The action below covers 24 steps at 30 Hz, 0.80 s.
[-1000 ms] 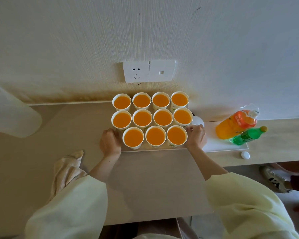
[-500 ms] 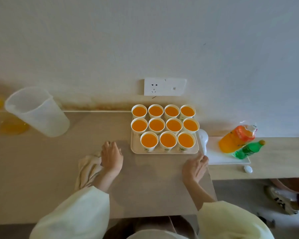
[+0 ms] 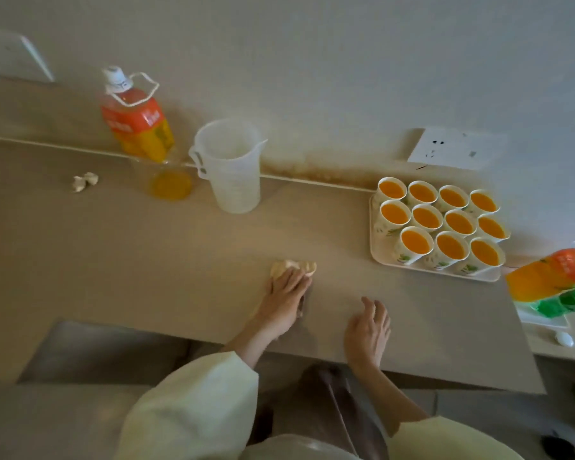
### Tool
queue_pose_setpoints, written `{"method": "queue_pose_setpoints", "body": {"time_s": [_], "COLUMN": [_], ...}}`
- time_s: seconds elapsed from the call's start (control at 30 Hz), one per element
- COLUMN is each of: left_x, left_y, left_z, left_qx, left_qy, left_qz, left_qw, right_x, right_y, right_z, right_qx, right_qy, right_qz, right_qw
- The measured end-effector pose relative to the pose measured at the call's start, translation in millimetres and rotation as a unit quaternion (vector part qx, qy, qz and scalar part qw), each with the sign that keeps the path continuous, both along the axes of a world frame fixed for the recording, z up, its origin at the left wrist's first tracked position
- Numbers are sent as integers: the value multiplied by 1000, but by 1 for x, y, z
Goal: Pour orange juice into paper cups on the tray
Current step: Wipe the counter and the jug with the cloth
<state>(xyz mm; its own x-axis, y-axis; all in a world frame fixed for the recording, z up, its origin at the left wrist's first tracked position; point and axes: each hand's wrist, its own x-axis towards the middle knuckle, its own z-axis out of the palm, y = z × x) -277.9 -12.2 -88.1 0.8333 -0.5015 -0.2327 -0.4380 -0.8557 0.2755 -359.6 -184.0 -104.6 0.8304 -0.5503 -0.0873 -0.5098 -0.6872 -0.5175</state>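
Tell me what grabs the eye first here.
Eleven paper cups full of orange juice sit packed on the tray at right by the wall. Back left stand an orange juice bottle and a translucent jug. Mid-table, the left hand rests on a crumpled cloth.

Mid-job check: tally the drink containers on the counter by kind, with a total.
Filled paper cups on the tray: 11
orange juice bottles, one upright, one lying down: 2
green bottle, lying down: 1
translucent measuring jug: 1
clear cup with a little juice: 1
Total: 16
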Motion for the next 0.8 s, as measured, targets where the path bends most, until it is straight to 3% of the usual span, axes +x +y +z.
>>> {"method": "queue_pose_setpoints", "body": {"time_s": [0.2,0.37,0.5,0.57,0.7,0.8], "left_x": [-8,1,11,12,4,21], "left_y": [109,217,231,204,136,140], "left_z": [-6,-21,-26,-26,-34,-42], "left_qx": [-118,-47,-21,-41,-57,-29], "left_qy": [-19,-66,-70,-92,-89,-157], "left_qz": [85,353,457,427,159,-21], "left_qw": [989,932,886,899,982,987], "right_x": [13,37,55,64,87,109], "right_y": [73,108,122,122,122,119], "right_z": [3,-3,-7,-8,-10,-14], "right_qx": [-7,-17,-20,-24,-22,-22], "right_qy": [21,15,7,11,14,17], "right_qz": [103,168,199,209,209,209], "right_qw": [994,986,980,978,978,977]}}
